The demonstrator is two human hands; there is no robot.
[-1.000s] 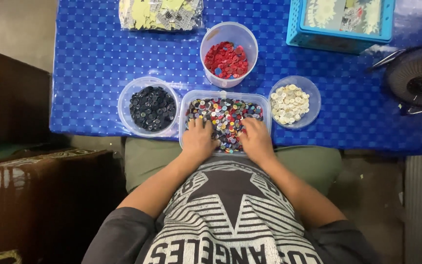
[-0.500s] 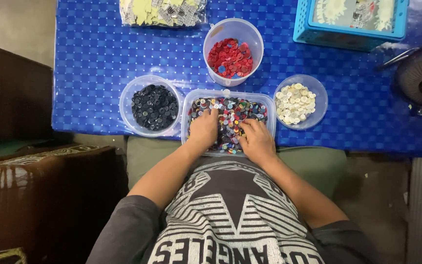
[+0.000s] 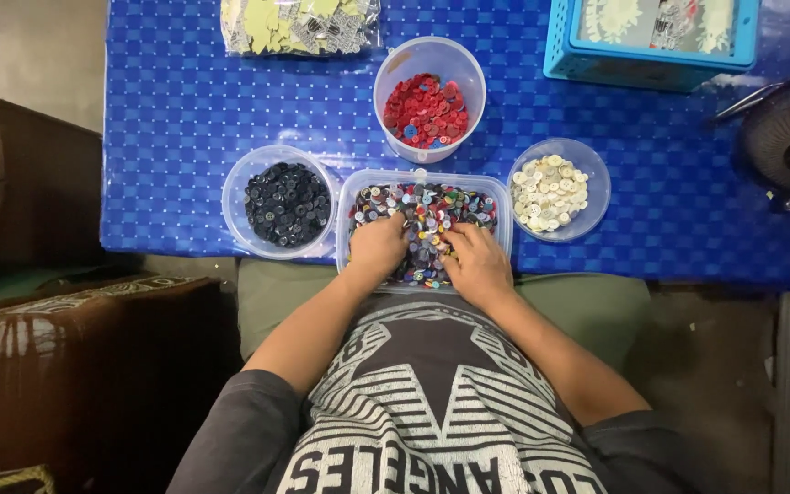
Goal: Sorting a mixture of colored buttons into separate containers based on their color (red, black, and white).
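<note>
While both hands [image 3: 427,252] dig, mixed buttons [image 3: 427,206] fill the tray [image 3: 505,197] wall to wall

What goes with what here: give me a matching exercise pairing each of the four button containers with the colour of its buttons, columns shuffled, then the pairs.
Containers:
1. round tub at the far side of the table
2. round bowl left of the hands
3. rectangular tray that both hands rest in
4. round bowl right of the hands

Button colours:
A. cream and white
B. mixed, many colours
C. mostly red
D. dark navy and black

Pairs: 1-C, 2-D, 3-B, 4-A.
</note>
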